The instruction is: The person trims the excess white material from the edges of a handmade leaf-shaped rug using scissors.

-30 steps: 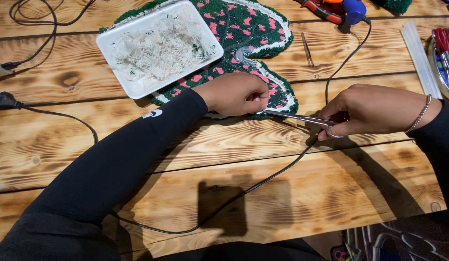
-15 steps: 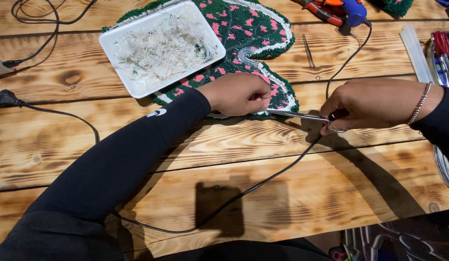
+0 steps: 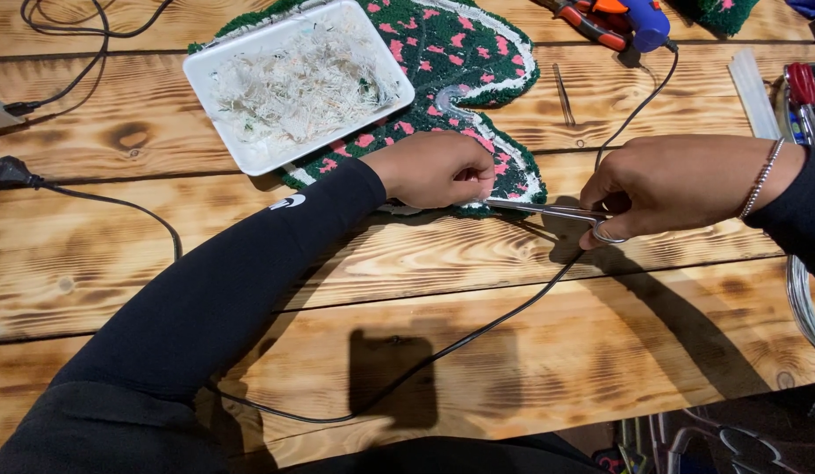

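Fingers of my right hand [image 3: 680, 184] are squeezing together on the ring handles of the silver scissors [image 3: 557, 212]. I am holding the scissors low over the worktop [image 3: 513, 351], with the blades pointing left at the near edge of the rug piece [image 3: 460, 70]. The tips are right at that edge, just beside my left hand [image 3: 438, 169].

My left hand is curling into a loose fist, with its fingers pressing together on the near edge of the rug piece. I cannot tell how much of the edge they are pinching, because the hand is hiding it.

The rug piece is lying flat on the far middle of the worktop. It is fluffy and dark green, with little pink spots and a white line around it.

A white tray [image 3: 249, 149] full of pale yarn scraps is sitting on the left part of the rug piece. A black cord [image 3: 478, 332] is running from the far right, under my right hand, and curving toward the near side. A thin metal tool [image 3: 563, 95] is lying just right of the rug piece. Clear sticks [image 3: 752, 83] are lying at the far right.
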